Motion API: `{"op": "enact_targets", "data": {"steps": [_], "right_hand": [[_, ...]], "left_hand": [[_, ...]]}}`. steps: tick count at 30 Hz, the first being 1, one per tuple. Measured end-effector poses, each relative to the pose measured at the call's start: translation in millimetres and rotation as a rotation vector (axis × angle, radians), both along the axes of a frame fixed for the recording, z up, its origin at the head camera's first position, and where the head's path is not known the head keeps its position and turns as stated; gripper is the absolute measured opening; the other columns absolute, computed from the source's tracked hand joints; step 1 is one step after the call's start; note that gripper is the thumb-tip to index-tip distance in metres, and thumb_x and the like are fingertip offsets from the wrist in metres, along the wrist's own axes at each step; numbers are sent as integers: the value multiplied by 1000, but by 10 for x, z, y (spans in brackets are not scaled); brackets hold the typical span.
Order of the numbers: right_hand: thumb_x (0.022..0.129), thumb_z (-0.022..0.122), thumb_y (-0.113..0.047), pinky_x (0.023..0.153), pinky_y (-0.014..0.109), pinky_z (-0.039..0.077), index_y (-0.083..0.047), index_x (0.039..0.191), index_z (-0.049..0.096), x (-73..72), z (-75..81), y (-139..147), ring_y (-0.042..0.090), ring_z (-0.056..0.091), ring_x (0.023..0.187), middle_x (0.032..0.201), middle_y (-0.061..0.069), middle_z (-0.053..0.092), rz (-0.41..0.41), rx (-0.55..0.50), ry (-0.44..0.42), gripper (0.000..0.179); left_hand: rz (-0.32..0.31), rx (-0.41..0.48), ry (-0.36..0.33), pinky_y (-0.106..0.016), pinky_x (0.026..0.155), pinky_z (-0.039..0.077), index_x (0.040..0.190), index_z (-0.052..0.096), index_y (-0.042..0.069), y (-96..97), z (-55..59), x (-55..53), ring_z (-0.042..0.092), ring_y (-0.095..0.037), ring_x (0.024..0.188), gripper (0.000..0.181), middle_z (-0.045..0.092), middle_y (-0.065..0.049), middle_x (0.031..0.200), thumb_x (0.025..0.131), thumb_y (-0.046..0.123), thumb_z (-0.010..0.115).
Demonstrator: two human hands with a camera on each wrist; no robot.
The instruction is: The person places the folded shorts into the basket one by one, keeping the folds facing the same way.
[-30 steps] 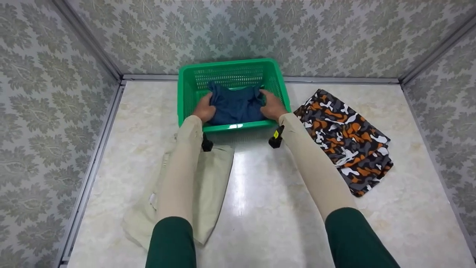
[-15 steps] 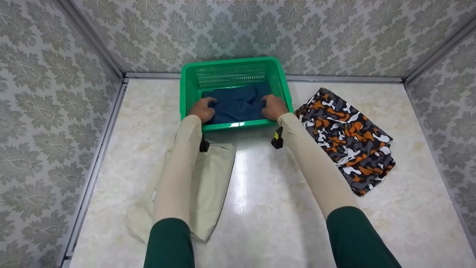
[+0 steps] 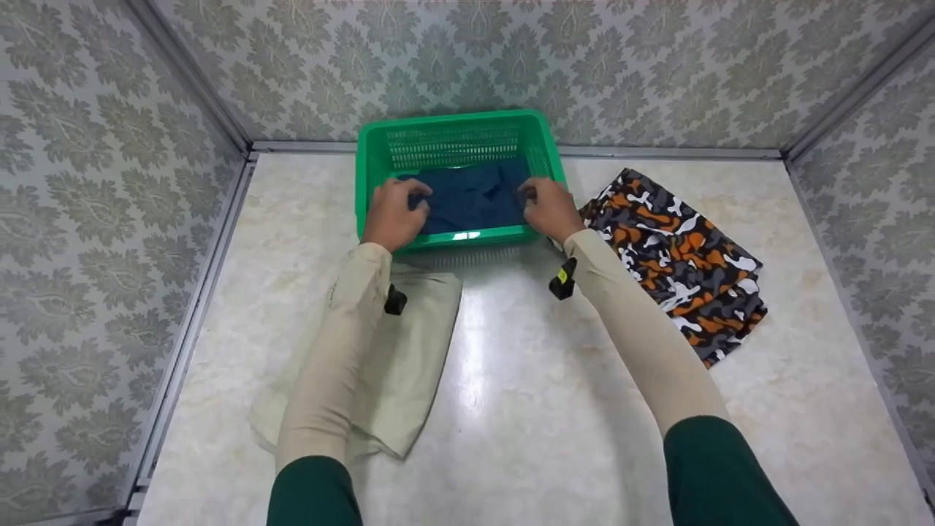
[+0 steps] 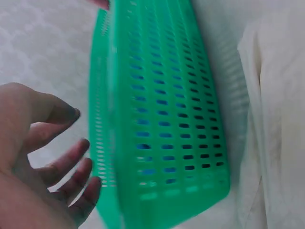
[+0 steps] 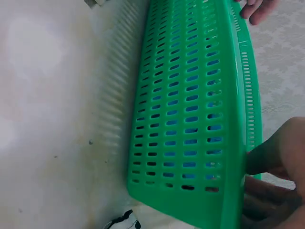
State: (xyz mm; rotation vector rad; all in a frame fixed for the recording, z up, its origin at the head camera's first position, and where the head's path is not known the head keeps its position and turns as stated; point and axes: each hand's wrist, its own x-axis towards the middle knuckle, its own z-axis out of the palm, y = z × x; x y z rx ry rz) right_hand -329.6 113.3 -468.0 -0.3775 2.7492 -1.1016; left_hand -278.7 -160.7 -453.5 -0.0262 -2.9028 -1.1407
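Observation:
A dark blue folded cloth garment (image 3: 471, 197) lies flat inside the green plastic basket (image 3: 453, 123). My left hand (image 3: 397, 215) hovers over the basket's front left corner, fingers loosely bent and nothing between them. In the left wrist view, that hand (image 4: 45, 152) is apart from the garment, beside the basket's rim. Over the front right corner is my right hand (image 3: 553, 210), also with loosely bent fingers and no cloth in them. The right wrist view has this hand (image 5: 281, 176) close behind the rim, which partly hides its fingers. Blue shows through the basket's slots (image 5: 190, 114).
A khaki garment (image 3: 413, 343) lies on the marbled surface (image 3: 526, 409), partly under my left forearm. Camouflage-print shorts or trousers (image 3: 679, 256) in orange, black, grey and white lie to the right. A patterned wall (image 3: 467, 58) stands right behind the basket.
The blue garment, earlier held bunched up between both hands, has been lowered and spread flat in the basket. Both hands have let go and drawn back from it, up and slightly apart.

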Motion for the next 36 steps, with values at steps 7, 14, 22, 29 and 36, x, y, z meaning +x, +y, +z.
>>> {"op": "enact_targets", "data": {"steps": [7,14,22,29,36], "right_hand": [[103,55,-6,95,39,52,-4,125,69,326,-16,267,23,65,112,123,14,69,5,-176,123,27],[100,62,-3,90,32,55,1,118,72,706,-194,518,25,69,104,116,16,71,12,-348,231,21],[98,66,-4,84,25,56,2,116,72,1027,-542,731,29,69,103,114,18,71,-47,-493,111,20],[98,62,1,87,37,58,13,124,63,1260,-836,865,40,65,112,124,26,64,-112,-526,-125,29],[100,62,-4,91,54,54,10,131,60,1378,-893,963,47,61,115,132,29,59,-123,-578,-236,34]], "left_hand": [[1,129,239,-38,80,44,109,72,10,-20,54,590,55,-27,90,14,62,-7,96,101,12,61],[11,91,159,-40,75,48,117,72,10,-96,-188,1213,60,-23,84,19,67,-7,99,101,15,63],[83,-21,27,-46,70,49,133,66,15,1,-795,1482,60,-26,81,35,63,-10,100,99,18,66],[42,-157,-56,-59,93,47,147,53,16,155,-1078,1488,61,-41,114,59,59,-21,132,94,35,74],[33,-182,-124,-62,95,45,149,51,18,232,-1096,1430,58,-41,119,68,57,-22,133,89,36,79]]}}
